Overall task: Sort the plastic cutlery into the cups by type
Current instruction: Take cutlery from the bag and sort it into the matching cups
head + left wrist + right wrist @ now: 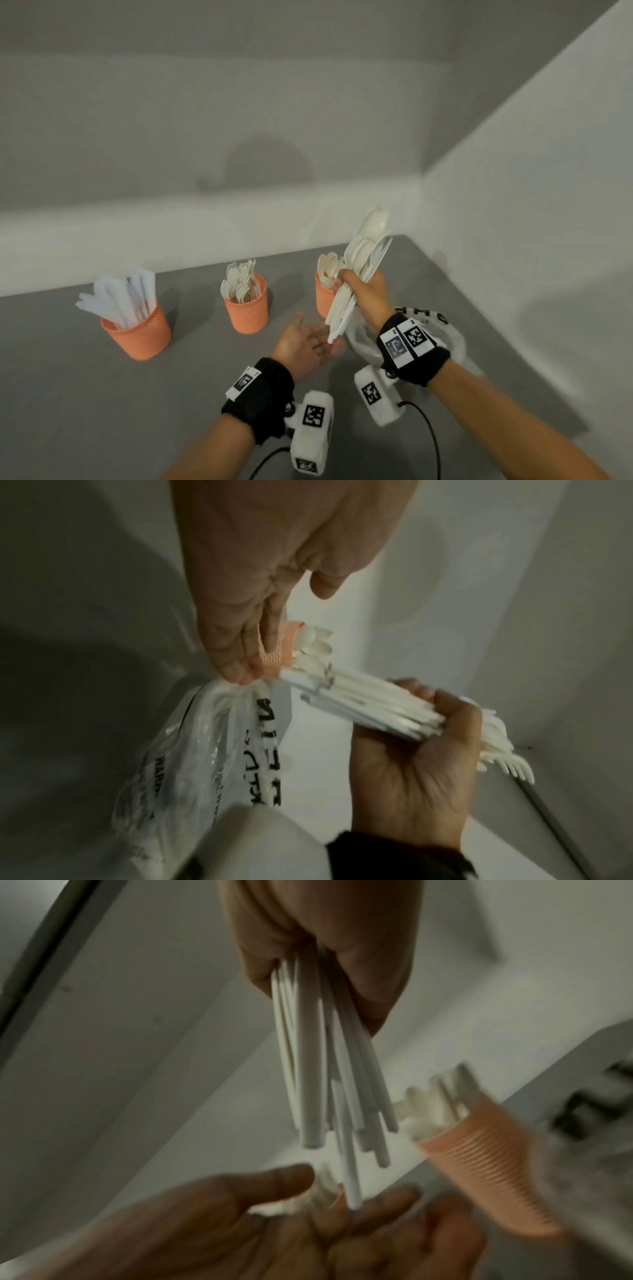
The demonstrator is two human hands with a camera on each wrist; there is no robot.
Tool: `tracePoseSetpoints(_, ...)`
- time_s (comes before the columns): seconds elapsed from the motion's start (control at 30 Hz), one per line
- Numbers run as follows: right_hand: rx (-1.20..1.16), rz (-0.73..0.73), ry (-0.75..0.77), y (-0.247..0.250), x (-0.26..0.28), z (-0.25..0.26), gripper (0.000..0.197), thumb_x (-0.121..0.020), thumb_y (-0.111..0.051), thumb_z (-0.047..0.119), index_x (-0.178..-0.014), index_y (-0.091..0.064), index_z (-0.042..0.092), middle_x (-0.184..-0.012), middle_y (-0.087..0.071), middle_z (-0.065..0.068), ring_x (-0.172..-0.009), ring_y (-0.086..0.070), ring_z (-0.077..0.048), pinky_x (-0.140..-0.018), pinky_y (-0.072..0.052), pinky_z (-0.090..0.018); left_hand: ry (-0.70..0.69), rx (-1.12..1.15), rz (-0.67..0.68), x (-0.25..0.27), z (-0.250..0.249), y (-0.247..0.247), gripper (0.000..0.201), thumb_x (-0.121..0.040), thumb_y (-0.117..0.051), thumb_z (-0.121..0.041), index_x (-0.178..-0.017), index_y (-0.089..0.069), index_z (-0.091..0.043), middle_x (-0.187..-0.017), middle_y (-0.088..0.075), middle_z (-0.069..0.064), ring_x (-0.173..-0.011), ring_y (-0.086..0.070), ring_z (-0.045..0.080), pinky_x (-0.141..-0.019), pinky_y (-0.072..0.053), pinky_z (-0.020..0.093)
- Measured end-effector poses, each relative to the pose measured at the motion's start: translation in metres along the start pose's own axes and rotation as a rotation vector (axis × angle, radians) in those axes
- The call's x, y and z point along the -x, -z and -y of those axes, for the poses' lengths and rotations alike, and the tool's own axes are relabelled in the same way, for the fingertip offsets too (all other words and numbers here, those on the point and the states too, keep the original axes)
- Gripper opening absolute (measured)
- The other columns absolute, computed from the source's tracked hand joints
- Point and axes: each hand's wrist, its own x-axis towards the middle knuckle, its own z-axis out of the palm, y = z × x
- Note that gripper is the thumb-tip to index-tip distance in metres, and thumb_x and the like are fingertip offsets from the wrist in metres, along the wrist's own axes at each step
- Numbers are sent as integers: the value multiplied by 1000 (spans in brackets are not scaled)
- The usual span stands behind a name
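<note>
A bundle of white plastic cutlery (pixel 359 270), spoon bowls uppermost with fork tines and flat handles among them, is held tilted above the grey tabletop (pixel 102 394). The right hand (pixel 368 294) grips it about the middle, fingers and thumb wrapped round the handles; in the right wrist view the handle ends (pixel 329 1074) fan downward out of the fist. The left hand (pixel 305 342) lies just below the lower ends of the handles, palm up, fingers straight and relaxed, holding nothing; whether it touches the handle tips cannot be told.

Directly behind the bundle stands an orange ribbed plastic cup of white spoons (pixel 323 294), partly hidden by the right hand. To its left, apart from it, stands an orange ribbed plastic cup of white forks (pixel 246 311), and further left, nearer the viewer, an orange ribbed plastic cup of white knives (pixel 140 334). All three are upright on the tabletop.

A crumpled clear plastic bag with black lettering (pixel 442 329) lies on the tabletop under the right wrist. Each wrist carries a black band with square printed markers and a white camera housing (pixel 311 431) with a black cable. White walls (pixel 513 205) enclose the tabletop at the back and right.
</note>
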Motion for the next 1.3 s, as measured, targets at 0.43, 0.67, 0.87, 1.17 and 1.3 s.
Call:
tracePoseSetpoints(0.43, -88, 136, -50, -149, 15, -33, 25, -73, -60, -11, -97, -61, -5, -77, -65, -8, -65, -64, -14, -56, -54, -22, -226, -26, 142, 61, -63, 88, 31, -72, -42, -13, -97, -59, -6, -85, -62, 10, -84, -57, 23, -86, -45, 37)
tracePoseSetpoints(0.67, 8, 202, 8, -187, 27, -45, 48, -67, -72, 7, -111, -51, 9, -96, -62, 1, -89, -62, -10, -82, -50, -27, -406, -734, -49, 69, -75, 106, 24, -61, -60, -12, -83, -53, -14, -60, -54, 0, -46, -51, 6, -43, -41, 16)
tracePoseSetpoints(0.87, -87, 564, -164, -185, 25, -45, 27, -77, -73, 17, -101, -62, 11, -89, -67, -9, -85, -66, -21, -83, -55, -34, -315, -595, -54, 73, -82, 117, 30, -92, -48, -12, -62, -42, -14, -43, -37, -5, -34, -33, 6, -34, -26, 15)
tracePoseSetpoints(1.17, -146, 849, -447, -194, 18, -44, 14, -81, -54, 13, -93, -59, 11, -64, -68, -2, -73, -70, -16, -80, -52, -30, -123, -455, 60, 84, -87, 128, 21, -93, -51, -22, -74, -54, -12, -57, -54, 0, -49, -55, 9, -49, -48, 19)
tracePoseSetpoints(1.3, -99, 408, -363, -203, 4, -61, 13, -84, -51, 1, -74, -55, 8, -42, -48, 1, -39, -54, -13, -53, -48, -28, -214, -663, -97, 85, -98, 147, 20, -89, -58, -30, -100, -59, -13, -88, -63, 3, -76, -63, 14, -71, -55, 26)
